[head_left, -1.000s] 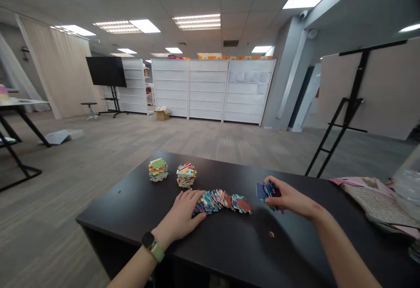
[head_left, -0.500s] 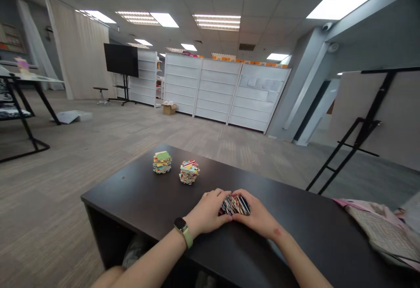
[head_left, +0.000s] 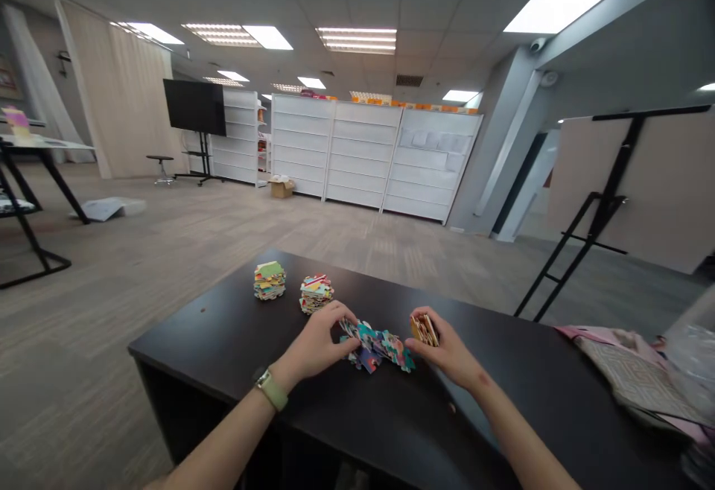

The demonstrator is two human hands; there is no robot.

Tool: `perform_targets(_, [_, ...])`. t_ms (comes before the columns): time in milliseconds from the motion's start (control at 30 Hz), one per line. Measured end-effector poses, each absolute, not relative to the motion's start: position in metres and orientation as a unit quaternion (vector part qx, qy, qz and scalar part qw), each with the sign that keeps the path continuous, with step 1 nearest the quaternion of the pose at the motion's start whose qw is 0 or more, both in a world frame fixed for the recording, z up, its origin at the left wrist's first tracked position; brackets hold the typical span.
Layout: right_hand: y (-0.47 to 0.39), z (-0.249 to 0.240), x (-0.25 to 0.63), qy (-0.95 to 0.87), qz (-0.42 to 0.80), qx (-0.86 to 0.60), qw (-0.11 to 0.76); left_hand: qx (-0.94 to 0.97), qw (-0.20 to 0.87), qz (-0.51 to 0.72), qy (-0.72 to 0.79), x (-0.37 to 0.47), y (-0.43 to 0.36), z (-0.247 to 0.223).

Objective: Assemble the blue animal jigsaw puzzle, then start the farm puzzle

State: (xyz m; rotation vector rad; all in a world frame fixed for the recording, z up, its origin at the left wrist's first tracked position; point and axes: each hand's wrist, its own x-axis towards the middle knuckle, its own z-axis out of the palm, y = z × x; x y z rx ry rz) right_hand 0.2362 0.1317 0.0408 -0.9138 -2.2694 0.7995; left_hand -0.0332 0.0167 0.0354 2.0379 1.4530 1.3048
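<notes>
Colourful puzzle pieces lie fanned out and overlapping on the dark table, between my two hands. My left hand curls its fingers around the left end of these pieces. Held between the thumb and fingers of my right hand is a small bunch of puzzle pieces, with their edges showing. Beyond my left hand stands a stack of pieces with a red and white one on top. Left of it is another stack, topped with green.
The dark table has a small bit near its front edge. A pink and beige bag lies at the right end, beside clear plastic. An easel stand rises behind the table on the right.
My hands have moved apart. The bunch they held together has split: part is spread on the table, part stays in my right hand. The view has shifted slightly.
</notes>
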Motion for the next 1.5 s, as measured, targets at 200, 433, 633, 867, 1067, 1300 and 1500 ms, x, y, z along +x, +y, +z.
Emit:
perform_targets(200, [0.139, 0.04, 0.248, -0.878, 0.223, -0.389, 0.171, 0.727, 0.169, 0.348, 0.567, -0.091, -0.016, 0.024])
perform_targets(433, [0.121, 0.027, 0.212, -0.92, 0.18, -0.332, 0.106, 0.759, 0.144, 0.232, 0.591, -0.061, -0.013, 0.012])
perform_targets(633, [0.112, 0.025, 0.203, -0.926, 0.157, -0.302, 0.165, 0.759, 0.113, 0.188, 0.614, -0.005, 0.014, 0.008])
perform_targets(867, [0.114, 0.033, 0.225, -0.888, 0.15, -0.383, 0.205, 0.778, 0.114, 0.217, 0.578, 0.016, 0.035, -0.003])
perform_targets(1067, [0.117, 0.04, 0.238, -0.896, 0.222, -0.33, 0.198, 0.799, 0.092, 0.263, 0.533, 0.022, 0.031, 0.005])
perform_targets(1300, [0.084, 0.035, 0.213, -0.959, 0.065, -0.236, 0.143, 0.757, 0.169, 0.095, 0.623, -0.011, 0.013, 0.008])
perform_targets(1500, [0.08, 0.02, 0.175, -0.953, -0.037, -0.266, 0.139, 0.748, 0.177, 0.034, 0.639, -0.022, 0.012, 0.008])
